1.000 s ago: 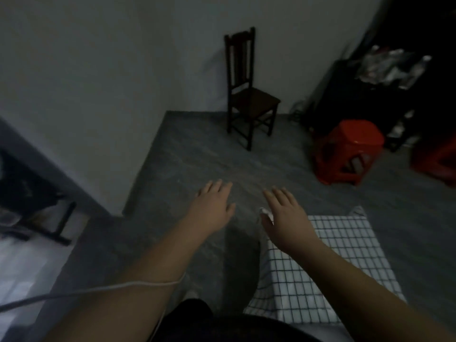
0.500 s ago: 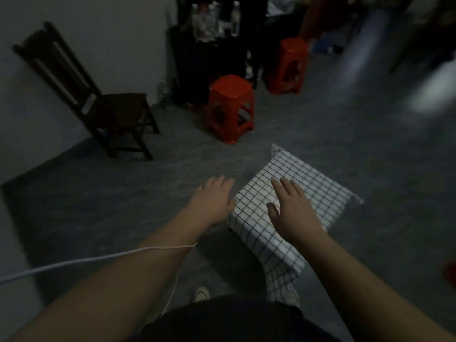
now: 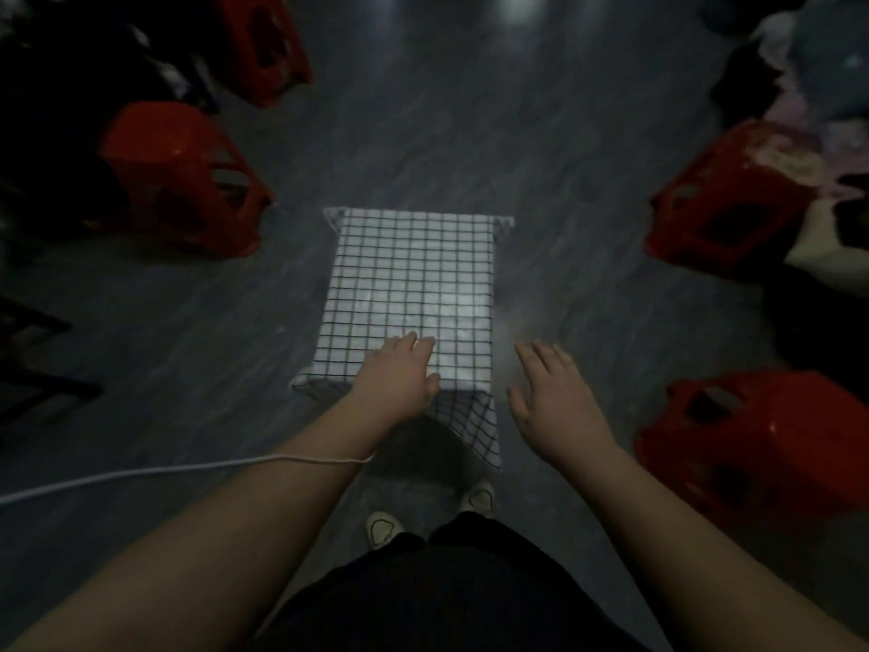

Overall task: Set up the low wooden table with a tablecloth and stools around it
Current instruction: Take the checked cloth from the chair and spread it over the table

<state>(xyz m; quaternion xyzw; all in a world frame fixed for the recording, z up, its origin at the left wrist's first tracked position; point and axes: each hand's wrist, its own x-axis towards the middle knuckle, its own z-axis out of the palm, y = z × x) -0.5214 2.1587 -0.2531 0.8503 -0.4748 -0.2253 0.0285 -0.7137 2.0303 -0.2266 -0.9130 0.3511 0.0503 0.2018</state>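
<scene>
From the head view, the person has swung round since a moment ago: the dark wooden chair is gone from sight and the checked tablecloth, draped over the low table, now lies straight ahead of both hands. The left hand hangs spread, palm down, over its near edge; whether it touches, I cannot tell. The right hand is spread and empty, just off the cloth's near right corner. So the cloth looks laid; stools remain. A red plastic stool sits right of the right hand, another beyond it, two more far left. A white cord crosses the left forearm.
</scene>
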